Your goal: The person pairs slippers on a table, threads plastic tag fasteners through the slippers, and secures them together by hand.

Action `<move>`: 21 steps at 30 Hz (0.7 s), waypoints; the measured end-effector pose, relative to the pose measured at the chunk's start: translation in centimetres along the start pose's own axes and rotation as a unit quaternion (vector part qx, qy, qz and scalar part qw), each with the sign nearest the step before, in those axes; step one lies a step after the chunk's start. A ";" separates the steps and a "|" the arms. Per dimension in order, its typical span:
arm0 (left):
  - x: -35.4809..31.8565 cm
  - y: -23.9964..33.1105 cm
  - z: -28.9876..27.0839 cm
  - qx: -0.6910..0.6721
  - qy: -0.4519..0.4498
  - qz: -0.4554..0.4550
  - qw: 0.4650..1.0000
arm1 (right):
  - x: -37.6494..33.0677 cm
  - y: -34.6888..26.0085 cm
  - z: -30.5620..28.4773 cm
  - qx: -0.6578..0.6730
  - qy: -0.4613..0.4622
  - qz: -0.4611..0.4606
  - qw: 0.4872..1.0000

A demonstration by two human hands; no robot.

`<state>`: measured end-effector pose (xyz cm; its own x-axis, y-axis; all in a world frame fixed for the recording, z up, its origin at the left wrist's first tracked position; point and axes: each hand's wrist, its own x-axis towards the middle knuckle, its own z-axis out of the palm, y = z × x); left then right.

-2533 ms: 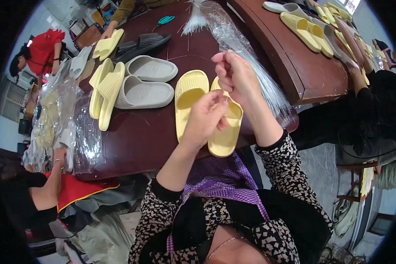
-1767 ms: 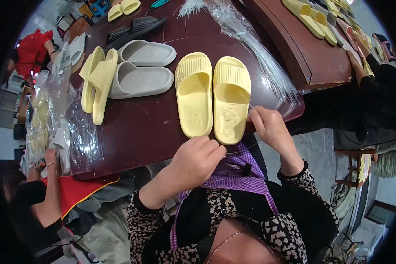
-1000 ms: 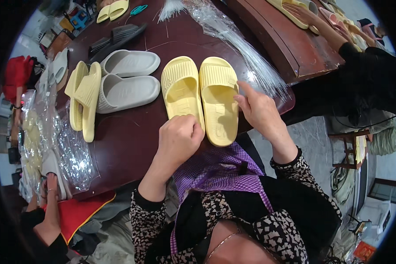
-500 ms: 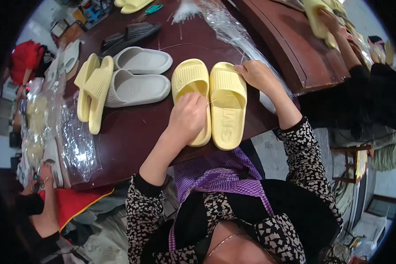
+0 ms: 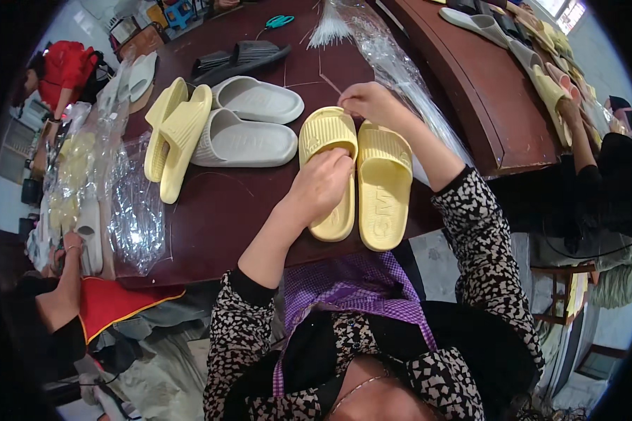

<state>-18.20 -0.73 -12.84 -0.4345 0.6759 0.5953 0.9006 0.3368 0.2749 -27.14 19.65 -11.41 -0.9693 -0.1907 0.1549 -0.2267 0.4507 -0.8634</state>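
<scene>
Yellow slipper pair [image 5: 358, 175] lies side by side on the dark counter [image 5: 218, 210], near its front edge. Left hand [image 5: 321, 184] rests curled on the left slipper — right hand [image 5: 369, 103] is pinched shut at the pair's toe end, and I can't tell what it holds. Grey slippers [image 5: 249, 126] sit just left.

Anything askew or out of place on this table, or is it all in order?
Mostly orderly. The one oddity: a second yellow pair at the left stands on edge, leaning together, while the grey pair and the yellow slippers under the left hand and right hand lie flat.
</scene>
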 end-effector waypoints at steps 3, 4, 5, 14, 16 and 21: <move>0.0 0.7 0.0 -0.009 0.013 0.013 1.000 | 1.4 -0.7 1.2 -0.029 -0.070 -0.026 0.997; 0.0 1.0 0.0 -0.008 0.012 0.013 1.000 | 1.7 -0.9 1.4 -0.028 -0.069 -0.027 0.997; 0.0 1.2 0.0 -0.007 0.018 0.011 1.000 | 1.9 -1.5 1.5 -0.055 -0.080 -0.040 0.995; 0.3 1.8 -0.1 -0.015 0.007 -0.002 1.000 | 2.4 -3.2 2.5 -0.029 -0.132 0.020 0.991; 0.3 1.7 -0.2 -0.015 0.008 -0.001 1.000 | 2.5 -3.4 2.8 -0.030 -0.136 0.026 0.990; 0.5 1.5 -0.7 -0.028 -0.007 -0.009 1.000 | 2.1 -4.2 3.8 -0.052 -0.138 0.010 0.989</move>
<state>-17.01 -0.33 -11.63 -0.4512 0.6794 0.5787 0.8914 0.3121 0.3285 -27.88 14.00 -9.27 -0.9140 -0.4057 -0.0109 -0.2307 0.5415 -0.8084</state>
